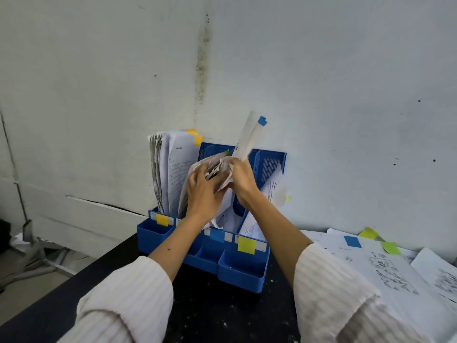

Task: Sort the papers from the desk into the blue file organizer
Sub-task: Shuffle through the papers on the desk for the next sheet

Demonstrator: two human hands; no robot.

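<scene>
Organizer [243, 273] left of loose papers [385, 266] on desk [212, 315].

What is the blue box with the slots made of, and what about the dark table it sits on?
The blue file organizer looks like moulded plastic: smooth, even colour, slotted dividers. The dark desk has a matte black top with pale specks; whether it is laminate or painted wood cannot be told.

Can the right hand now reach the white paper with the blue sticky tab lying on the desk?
Probably not at once: the right hand pinches a sheet over the blue plastic file organizer; the white tabbed paper lies uncovered beside that sleeve.
</scene>
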